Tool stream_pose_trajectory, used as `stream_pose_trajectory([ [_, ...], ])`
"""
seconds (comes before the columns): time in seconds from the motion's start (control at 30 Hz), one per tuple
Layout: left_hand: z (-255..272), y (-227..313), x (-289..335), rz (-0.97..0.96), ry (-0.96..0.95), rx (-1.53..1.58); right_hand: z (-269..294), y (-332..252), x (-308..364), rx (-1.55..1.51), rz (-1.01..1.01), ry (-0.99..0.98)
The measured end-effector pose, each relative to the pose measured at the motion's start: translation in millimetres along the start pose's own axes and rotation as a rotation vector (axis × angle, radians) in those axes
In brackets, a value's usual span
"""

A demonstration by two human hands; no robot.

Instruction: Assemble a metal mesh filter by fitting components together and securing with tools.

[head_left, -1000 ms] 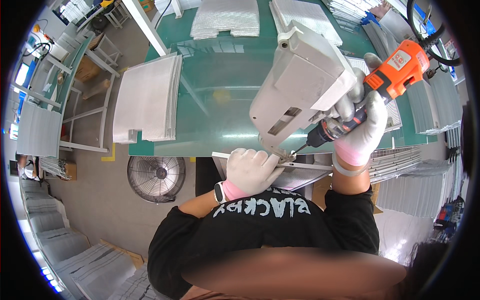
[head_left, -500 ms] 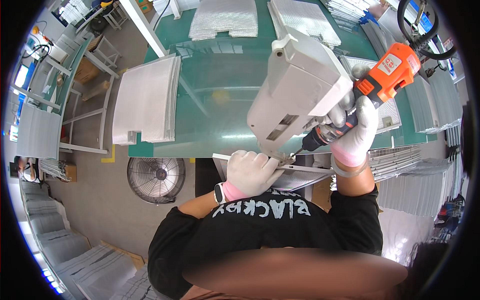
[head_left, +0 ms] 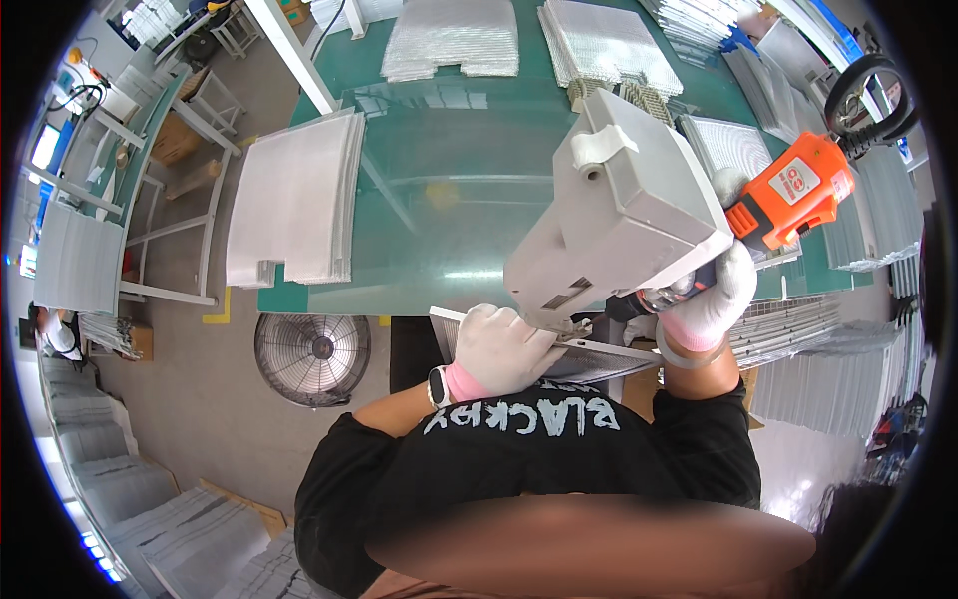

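Note:
My right hand (head_left: 736,285), in a pale glove with a pink cuff, is wrapped around an orange-and-black power screwdriver (head_left: 793,192). A large pale grey housing (head_left: 624,205) with a slot in its side stands beside the tool and covers its nose and part of my fingers. My left hand (head_left: 502,349), gloved the same way, is closed on the upper edge of a metal-framed panel (head_left: 619,361) held against my body. Its thumb points at a small metal fitting (head_left: 571,327) on the frame, under the housing's lower end. The screwdriver's tip is hidden.
A green table (head_left: 429,215) lies ahead, with a stack of white sheets (head_left: 294,200) at its left and more stacks (head_left: 609,45) at the far side. A floor fan (head_left: 312,359) stands below its front edge. A coiled black cord (head_left: 873,95) hangs at the upper right.
The screwdriver and the grey housing have shifted right and nearer to me. The screwdriver's nose, seen before by the fitting, is now covered. My left hand has barely moved.

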State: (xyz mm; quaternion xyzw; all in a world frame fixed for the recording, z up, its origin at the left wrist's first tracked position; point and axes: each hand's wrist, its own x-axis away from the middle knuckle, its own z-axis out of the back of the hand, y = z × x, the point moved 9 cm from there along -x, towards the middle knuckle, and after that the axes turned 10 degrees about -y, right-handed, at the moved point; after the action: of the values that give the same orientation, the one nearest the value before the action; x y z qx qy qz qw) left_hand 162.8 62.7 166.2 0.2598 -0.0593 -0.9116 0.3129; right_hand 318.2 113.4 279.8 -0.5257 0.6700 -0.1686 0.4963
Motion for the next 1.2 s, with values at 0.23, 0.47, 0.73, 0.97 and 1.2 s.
stream_pose_trajectory([
  [0.23,5,0,-2,0.004,-0.001,0.029,-2,5,4,-0.020,-0.009,-0.009],
  [0.47,7,2,-6,-0.011,-0.013,0.017,-1,11,4,-0.032,-0.025,-0.030],
  [0.73,12,-6,-1,0.074,-0.048,-0.048,-16,-21,-44,-0.002,0.032,-0.072],
  [0.97,33,-42,-12,0.020,-0.060,0.081,0,-102,-114,0.741,0.150,0.056],
  [1.2,9,-116,-28,0.134,-0.346,0.243,4,-193,-150,1.224,0.527,0.089],
])
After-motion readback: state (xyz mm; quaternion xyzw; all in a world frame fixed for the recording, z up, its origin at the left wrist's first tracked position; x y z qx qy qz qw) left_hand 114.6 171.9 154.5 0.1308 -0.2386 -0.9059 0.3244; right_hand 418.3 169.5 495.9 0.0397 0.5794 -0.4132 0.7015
